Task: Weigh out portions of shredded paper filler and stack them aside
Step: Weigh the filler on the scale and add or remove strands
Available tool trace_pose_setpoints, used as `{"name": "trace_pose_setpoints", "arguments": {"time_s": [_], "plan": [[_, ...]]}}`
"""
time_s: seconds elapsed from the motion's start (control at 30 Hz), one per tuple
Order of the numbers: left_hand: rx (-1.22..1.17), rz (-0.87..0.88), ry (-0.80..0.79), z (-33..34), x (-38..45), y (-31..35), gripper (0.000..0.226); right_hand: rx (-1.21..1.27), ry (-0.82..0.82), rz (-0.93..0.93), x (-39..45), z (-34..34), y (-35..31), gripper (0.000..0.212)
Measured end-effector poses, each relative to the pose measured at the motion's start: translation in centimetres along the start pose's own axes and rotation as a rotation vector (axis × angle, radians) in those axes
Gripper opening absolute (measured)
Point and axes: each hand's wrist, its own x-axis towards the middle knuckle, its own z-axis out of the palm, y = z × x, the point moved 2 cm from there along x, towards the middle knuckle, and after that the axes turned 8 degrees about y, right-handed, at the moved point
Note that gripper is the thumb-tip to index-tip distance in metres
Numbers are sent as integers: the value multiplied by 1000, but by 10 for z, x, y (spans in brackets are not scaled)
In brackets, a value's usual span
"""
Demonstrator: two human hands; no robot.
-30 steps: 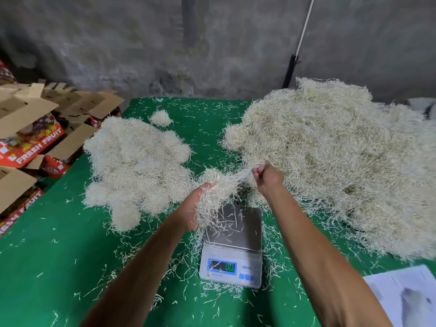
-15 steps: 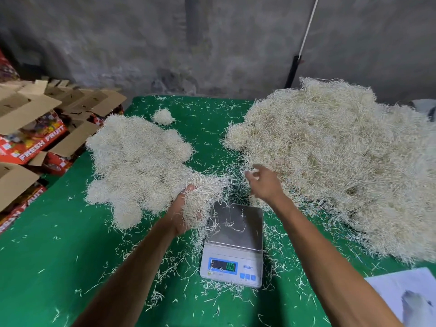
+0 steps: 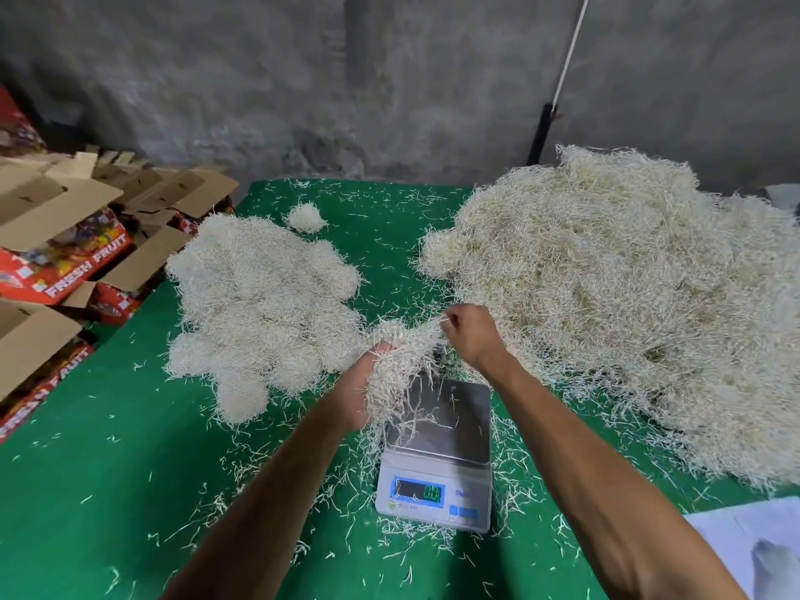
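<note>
Scale display (image 3: 418,492) digits too blurred to read. Big filler pile (image 3: 627,296) cut off right. My left palm hidden under clump (image 3: 400,365).

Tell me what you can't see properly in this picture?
All in the head view:
- Scale display: digits too blurred to read.
- Left hand: its fingers are buried under the paper shred clump.
- White sheet: cut off by the frame's lower right corner.
- Fruit cartons: cut off by the left edge.

Pale shredded paper clump (image 3: 400,361) held above steel-topped scale (image 3: 437,456).
</note>
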Motion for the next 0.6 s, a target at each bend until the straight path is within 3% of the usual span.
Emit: {"name": "trace_pose_setpoints", "arguments": {"time_s": [0.23, 0.3, 0.37, 0.43, 0.53, 0.6], "plan": [[-17, 9, 41, -41, 15, 4, 51, 336, 334, 636, 36, -53, 64, 11], [9, 19, 94, -56, 22, 2, 51, 493, 331, 622, 40, -67, 75, 29], [-6, -4, 137, -63, 28, -3, 56, 586, 190, 592, 39, -66, 76, 55], [-59, -10, 141, -63, 34, -9, 58, 416, 27, 553, 32, -54, 72, 68], [-127, -16, 103, -56, 34, -14, 59, -68, -84, 425, 15, -35, 68, 53], [-109, -16, 84, -49, 39, -12, 62, -111, -11, 348, 6, -30, 62, 30]]}}
